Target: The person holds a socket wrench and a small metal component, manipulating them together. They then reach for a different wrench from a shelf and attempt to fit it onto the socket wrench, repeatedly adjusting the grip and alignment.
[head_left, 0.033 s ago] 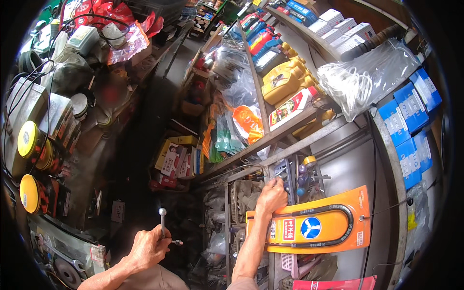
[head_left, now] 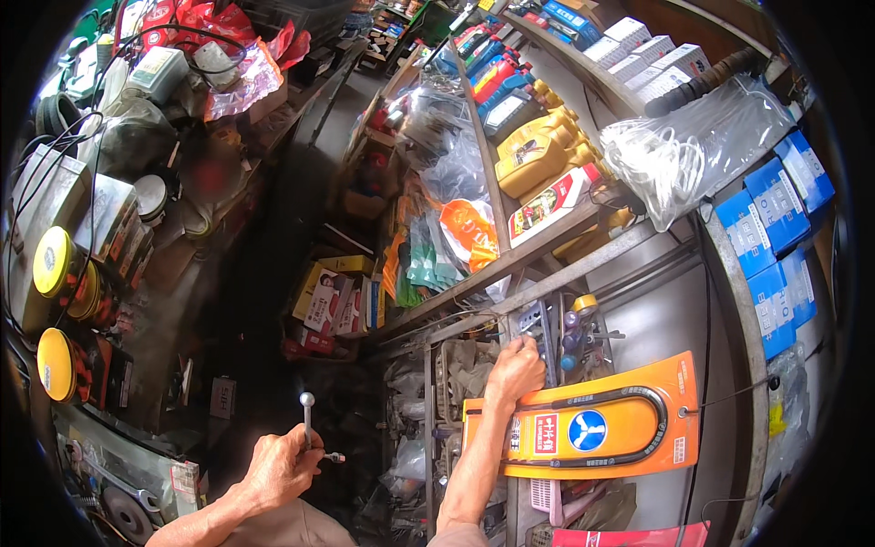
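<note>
My left hand (head_left: 284, 465) is closed around a slim metal hand tool (head_left: 307, 419) with a round, shiny end pointing up. A short metal piece (head_left: 335, 458) sticks out sideways by the fingers; whether it belongs to the same tool I cannot tell. Over the shelf on the right, my right hand (head_left: 516, 369) is closed, fingers curled, beside a bluish-grey holder with holes (head_left: 536, 321). What those fingers grip, if anything, is hidden. Just right of that forearm hangs an orange card pack (head_left: 670, 438) with a black U-shaped lock (head_left: 658, 410) on it.
Metal shelf rails (head_left: 583, 287) run diagonally past my right hand. Yellow jugs (head_left: 524, 164), a bag of white ties (head_left: 679, 155) and blue boxes (head_left: 773, 310) fill the right side. On the left are yellow-lidded containers (head_left: 56, 365) and a glass case (head_left: 137, 456). Cartons (head_left: 328, 301) stand farther ahead.
</note>
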`<action>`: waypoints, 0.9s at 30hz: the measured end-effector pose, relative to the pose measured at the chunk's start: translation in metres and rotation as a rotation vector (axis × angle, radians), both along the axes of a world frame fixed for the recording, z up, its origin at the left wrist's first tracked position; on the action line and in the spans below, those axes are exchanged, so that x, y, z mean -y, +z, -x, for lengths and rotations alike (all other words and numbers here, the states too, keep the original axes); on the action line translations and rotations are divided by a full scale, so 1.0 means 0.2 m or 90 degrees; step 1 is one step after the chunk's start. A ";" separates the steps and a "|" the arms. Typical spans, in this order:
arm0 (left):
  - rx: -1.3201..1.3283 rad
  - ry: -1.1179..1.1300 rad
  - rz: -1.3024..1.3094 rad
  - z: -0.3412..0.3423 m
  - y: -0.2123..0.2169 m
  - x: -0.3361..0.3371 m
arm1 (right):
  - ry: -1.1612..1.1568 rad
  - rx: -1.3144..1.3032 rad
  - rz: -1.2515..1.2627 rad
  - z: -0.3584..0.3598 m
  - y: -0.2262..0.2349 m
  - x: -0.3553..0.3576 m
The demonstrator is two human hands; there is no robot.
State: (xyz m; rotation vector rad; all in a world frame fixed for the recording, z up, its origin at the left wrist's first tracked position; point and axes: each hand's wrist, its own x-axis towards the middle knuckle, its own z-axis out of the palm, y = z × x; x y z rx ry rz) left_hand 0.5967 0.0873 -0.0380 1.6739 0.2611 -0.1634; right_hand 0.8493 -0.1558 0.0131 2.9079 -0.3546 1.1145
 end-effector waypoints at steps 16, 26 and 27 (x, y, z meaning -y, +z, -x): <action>-0.030 0.006 0.059 -0.01 -0.01 0.02 | 0.061 0.343 -0.692 -0.15 -0.05 -0.16; -0.047 0.019 0.086 -0.01 0.00 0.01 | 0.081 0.462 -0.978 -0.18 -0.07 -0.12; -0.044 0.010 0.086 -0.02 0.01 0.02 | 0.079 0.452 -0.969 -0.18 -0.08 -0.10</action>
